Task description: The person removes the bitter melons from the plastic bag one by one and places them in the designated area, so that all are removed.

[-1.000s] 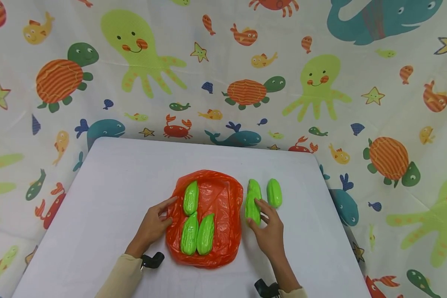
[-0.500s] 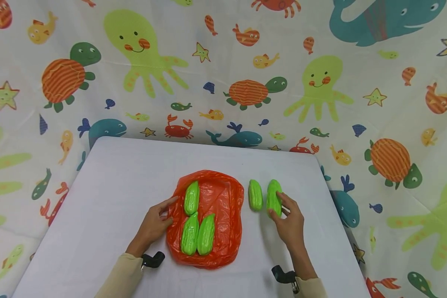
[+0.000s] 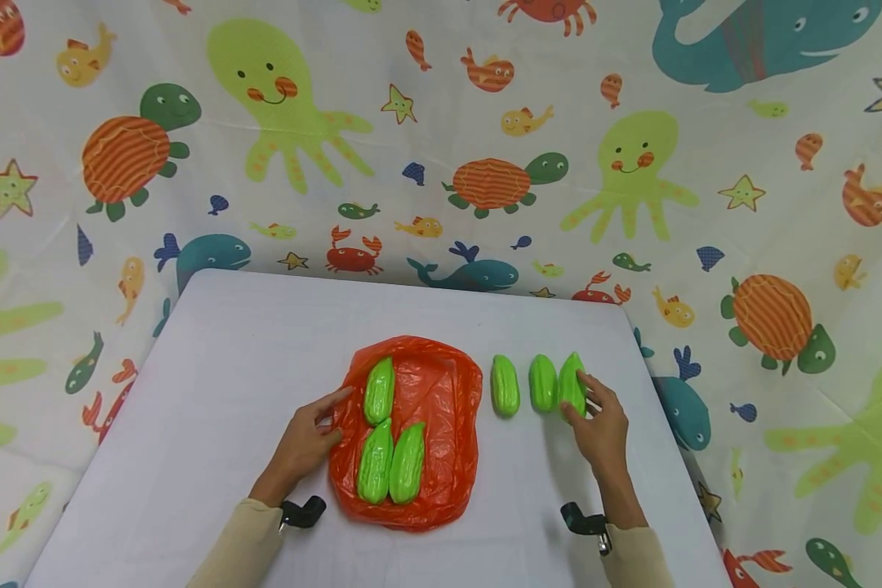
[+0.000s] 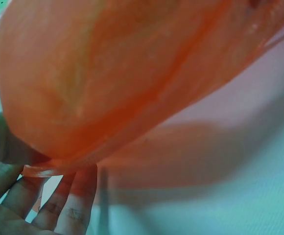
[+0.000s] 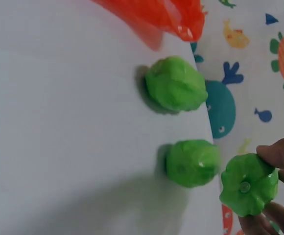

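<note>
My right hand [image 3: 601,420] pinches a bright green, ribbed toy gourd [image 3: 572,384] between thumb and fingers, at the right of the table. In the right wrist view this gourd [image 5: 248,185] shows its lobed end with a small round stub. Two similar gourds, one near it [image 3: 543,383] and one farther left [image 3: 505,385], lie on the table. My left hand [image 3: 303,443] pinches the left rim of a red plastic bag [image 3: 444,457], spread wide with its mouth upward. Three green gourds [image 3: 379,392] lie inside the bag's left half. In the left wrist view, thin bag plastic [image 4: 122,83] passes between thumb and fingers.
A white-covered table [image 3: 265,335] carries everything. Behind and around it hangs a white cloth [image 3: 426,122] printed with sea animals. Each wrist wears a black camera mount, the left one [image 3: 304,512] near the bag and the right one [image 3: 582,520] in front of the gourds.
My right hand has carried its gourd rightward, past the two gourds on the table, to the right end of their row. My left hand stays at the bag's rim.
</note>
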Tool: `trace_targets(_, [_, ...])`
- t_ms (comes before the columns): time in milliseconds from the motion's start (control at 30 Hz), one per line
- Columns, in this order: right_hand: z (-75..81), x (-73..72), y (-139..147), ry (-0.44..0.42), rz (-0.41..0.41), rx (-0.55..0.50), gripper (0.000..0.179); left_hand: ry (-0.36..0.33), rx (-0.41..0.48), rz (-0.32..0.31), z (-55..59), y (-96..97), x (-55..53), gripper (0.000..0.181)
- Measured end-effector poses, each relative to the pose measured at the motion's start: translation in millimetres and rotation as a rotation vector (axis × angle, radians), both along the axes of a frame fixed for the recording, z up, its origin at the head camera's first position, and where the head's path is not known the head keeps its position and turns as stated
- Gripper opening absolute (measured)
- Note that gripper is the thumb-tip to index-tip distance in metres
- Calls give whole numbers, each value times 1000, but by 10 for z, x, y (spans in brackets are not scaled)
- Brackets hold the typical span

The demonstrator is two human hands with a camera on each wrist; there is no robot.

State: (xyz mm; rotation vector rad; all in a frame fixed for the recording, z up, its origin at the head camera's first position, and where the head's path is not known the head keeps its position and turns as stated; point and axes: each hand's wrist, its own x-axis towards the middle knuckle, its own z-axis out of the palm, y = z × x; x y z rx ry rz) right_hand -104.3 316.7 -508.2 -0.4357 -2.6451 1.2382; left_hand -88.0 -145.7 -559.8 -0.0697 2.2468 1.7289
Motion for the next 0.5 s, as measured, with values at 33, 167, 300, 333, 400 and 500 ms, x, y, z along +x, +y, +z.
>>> trace_targets(33, [-2, -16, 29, -7, -4, 0, 67, 1, -2, -1, 2, -1, 3, 66])
trace_targets(167, [-26, -86, 136, -35, -22, 14, 67, 9, -6, -5, 4, -7, 9, 66])
trace_targets(300, [-56, -149, 218, -57, -28, 32, 66, 14, -7, -7, 0, -14, 6, 66])
trace_targets(333, [-67, -166, 238, -60, -27, 36, 66, 14, -7, -6, -2, -15, 5, 66])
trace_targets(400, [-89, -199, 278, -70, -26, 42, 66, 13, -7, -5, -6, -17, 3, 66])
trace_targets(500, [-127, -249, 331, -89, -31, 50, 66, 12, -11, -4, -11, -19, 2, 65])
